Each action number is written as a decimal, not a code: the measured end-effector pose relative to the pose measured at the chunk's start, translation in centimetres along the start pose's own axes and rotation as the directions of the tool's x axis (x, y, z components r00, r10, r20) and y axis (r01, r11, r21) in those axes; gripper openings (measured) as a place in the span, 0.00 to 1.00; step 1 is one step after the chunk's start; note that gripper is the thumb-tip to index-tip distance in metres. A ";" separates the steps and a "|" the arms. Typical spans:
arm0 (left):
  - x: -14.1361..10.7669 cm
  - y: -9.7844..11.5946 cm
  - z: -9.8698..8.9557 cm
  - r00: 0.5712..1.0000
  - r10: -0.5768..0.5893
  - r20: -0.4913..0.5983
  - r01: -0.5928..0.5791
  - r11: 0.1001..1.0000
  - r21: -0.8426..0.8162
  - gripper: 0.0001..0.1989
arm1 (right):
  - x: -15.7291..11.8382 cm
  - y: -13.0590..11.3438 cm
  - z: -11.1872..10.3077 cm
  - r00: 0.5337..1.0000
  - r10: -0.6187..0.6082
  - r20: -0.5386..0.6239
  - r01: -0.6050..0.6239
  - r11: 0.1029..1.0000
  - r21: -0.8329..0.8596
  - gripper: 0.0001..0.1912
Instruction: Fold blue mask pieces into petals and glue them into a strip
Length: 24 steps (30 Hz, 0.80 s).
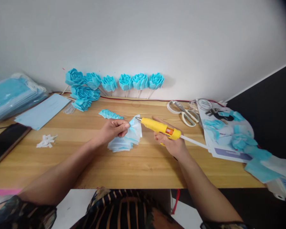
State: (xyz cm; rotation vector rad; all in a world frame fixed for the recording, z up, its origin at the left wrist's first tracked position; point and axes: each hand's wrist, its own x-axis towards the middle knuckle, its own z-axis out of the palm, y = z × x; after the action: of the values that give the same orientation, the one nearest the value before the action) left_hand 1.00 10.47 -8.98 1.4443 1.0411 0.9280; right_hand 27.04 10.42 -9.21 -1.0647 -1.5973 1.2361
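One sheet in left grip, seemingly touching right grip's glue-gun.

Flowers stand along the far edge of the table. Phone lies at left; scissors lie far right of centre.

The glue gun in my right hand is bright yellow, with an orange part in its side, and its stick is white. My left hand holds a piece which is white and light blue. The roses are turquoise blue. The table is light brown with wood-grain lines. My clothing is black, having tan stripes.
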 end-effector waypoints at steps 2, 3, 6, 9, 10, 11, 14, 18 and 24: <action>-0.1 0.1 0.0 1.000 0.006 0.011 -0.006 1.000 -0.004 0.27 | 0.0 -0.3 0.0 1.000 -0.009 -0.007 0.009 1.000 -0.017 0.29; -0.1 0.1 -0.1 1.000 0.008 0.011 -0.008 1.000 -0.008 0.27 | 0.0 -0.4 -0.1 1.000 -0.015 -0.014 0.015 1.000 -0.014 0.29; -0.1 0.2 -0.1 0.999 -0.006 -0.035 0.004 0.999 -0.042 0.27 | 0.0 -0.4 -0.4 0.998 -0.055 -0.025 0.056 0.998 0.041 0.26; 0.0 0.1 -0.3 0.993 -0.011 -0.114 -0.005 0.991 -0.136 0.27 | 0.0 0.0 -0.7 0.993 -0.121 0.013 0.118 0.985 0.125 0.25; 0.1 0.0 -0.3 0.991 -0.005 -0.133 -0.018 0.985 -0.171 0.27 | 0.0 0.2 -0.8 0.991 -0.130 0.038 0.124 0.982 0.145 0.26; 0.2 -0.1 -0.4 0.989 0.002 -0.145 -0.031 0.979 -0.200 0.27 | 0.0 0.3 -0.8 0.989 -0.131 0.062 0.120 0.980 0.158 0.27; 0.2 -0.4 -0.5 0.987 0.022 -0.159 -0.060 0.968 -0.242 0.26 | -0.1 0.5 -0.7 0.987 -0.105 0.122 0.086 0.984 0.158 0.29; 0.2 -0.7 -0.5 0.987 0.036 -0.157 -0.074 0.967 -0.244 0.26 | -0.1 0.3 -0.6 0.989 -0.060 0.138 0.042 0.991 0.130 0.32; 0.3 -0.8 -0.5 0.987 0.044 -0.153 -0.080 0.969 -0.236 0.26 | -0.1 -0.1 -0.4 0.989 -0.025 0.142 0.013 0.996 0.085 0.31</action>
State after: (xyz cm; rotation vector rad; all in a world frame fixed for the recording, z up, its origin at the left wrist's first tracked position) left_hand 0.57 10.93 -9.71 1.2260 0.9563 1.1784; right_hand 27.45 10.46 -9.04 -0.9231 -1.6435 1.3811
